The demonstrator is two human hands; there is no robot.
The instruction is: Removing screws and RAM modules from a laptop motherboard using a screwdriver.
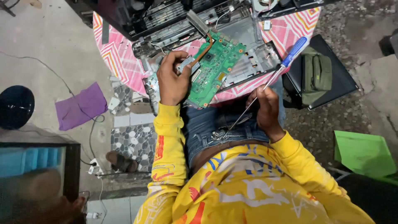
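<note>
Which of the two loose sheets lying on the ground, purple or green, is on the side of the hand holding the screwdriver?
The green sheet, right of the right hand with the blue-handled screwdriver; the purple sheet lies left.

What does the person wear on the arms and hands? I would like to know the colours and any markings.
Both arms are covered to the wrist by long bright yellow sleeves with ribbed cuffs. The left sleeve carries orange-red printed graphics along its length; the right sleeve looks plain yellow where it shows. The left hand and right hand are bare: no gloves, and no rings or watch can be seen.

green circuit board (215, 68) in left hand (172, 81)
</note>
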